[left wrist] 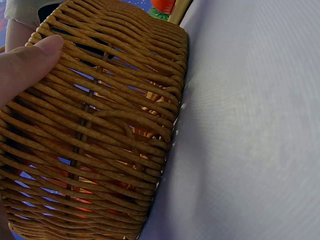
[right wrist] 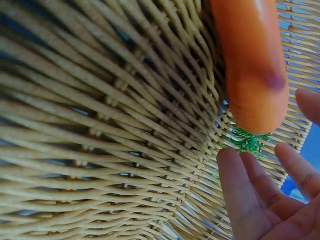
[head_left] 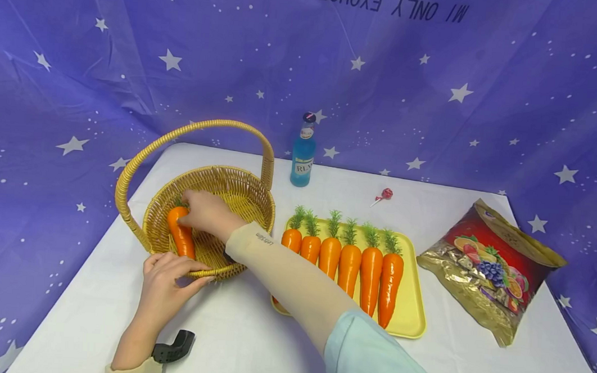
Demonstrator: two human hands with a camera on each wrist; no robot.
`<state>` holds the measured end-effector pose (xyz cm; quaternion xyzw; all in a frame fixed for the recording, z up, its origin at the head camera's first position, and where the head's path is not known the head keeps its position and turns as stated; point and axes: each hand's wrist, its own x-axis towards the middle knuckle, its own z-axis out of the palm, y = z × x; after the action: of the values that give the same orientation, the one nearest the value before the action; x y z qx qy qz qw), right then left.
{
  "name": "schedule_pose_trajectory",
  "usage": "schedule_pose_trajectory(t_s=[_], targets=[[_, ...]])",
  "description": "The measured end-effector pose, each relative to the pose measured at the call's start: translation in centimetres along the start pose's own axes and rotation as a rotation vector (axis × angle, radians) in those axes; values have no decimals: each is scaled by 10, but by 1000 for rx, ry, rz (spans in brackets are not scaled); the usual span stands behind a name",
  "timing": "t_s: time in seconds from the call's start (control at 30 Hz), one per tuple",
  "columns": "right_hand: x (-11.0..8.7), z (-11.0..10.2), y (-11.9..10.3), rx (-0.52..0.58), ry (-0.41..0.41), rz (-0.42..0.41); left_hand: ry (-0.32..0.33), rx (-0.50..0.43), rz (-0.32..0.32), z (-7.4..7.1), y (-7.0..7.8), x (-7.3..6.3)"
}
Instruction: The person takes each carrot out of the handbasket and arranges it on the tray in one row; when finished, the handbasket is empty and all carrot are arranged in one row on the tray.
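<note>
A wicker basket (head_left: 218, 174) with a tall arched handle stands at the left of the table. My left hand (head_left: 168, 281) holds its near rim, the thumb (left wrist: 47, 50) along the outer weave and the fingers over the edge. Inside, an orange carrot (head_left: 181, 234) with a green leafy top leans against the basket's left side. My right hand (head_left: 208, 211) reaches into the basket beside the carrot's top. In the right wrist view its fingers (right wrist: 237, 185) are spread and extended near the green leaves (right wrist: 247, 141), with a gap between thumb and carrot.
A yellow tray (head_left: 411, 305) holds several carrots (head_left: 370, 269) in a row, partly under my right forearm. Behind stand a blue bottle (head_left: 303, 153) and a red lollipop (head_left: 386, 194). A gold and red candy bag (head_left: 491, 270) lies at the right.
</note>
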<state>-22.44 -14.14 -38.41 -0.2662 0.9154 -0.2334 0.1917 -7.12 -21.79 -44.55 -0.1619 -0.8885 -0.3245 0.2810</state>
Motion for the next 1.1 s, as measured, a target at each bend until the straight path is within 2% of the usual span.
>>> schedule_pose_trajectory(t_s=[0.2, 0.7, 0.83, 1.1], targets=[[1, 7, 0, -25, -19, -21, -1, 11, 4, -1, 0, 0], [6, 18, -8, -28, -34, -11, 12, -3, 16, 2, 0, 0], [5, 19, -7, 49, -34, -6, 8, 4, 17, 0, 0, 0], [1, 15, 1, 285, -25, 36, -4, 6, 11, -1, 1, 0]])
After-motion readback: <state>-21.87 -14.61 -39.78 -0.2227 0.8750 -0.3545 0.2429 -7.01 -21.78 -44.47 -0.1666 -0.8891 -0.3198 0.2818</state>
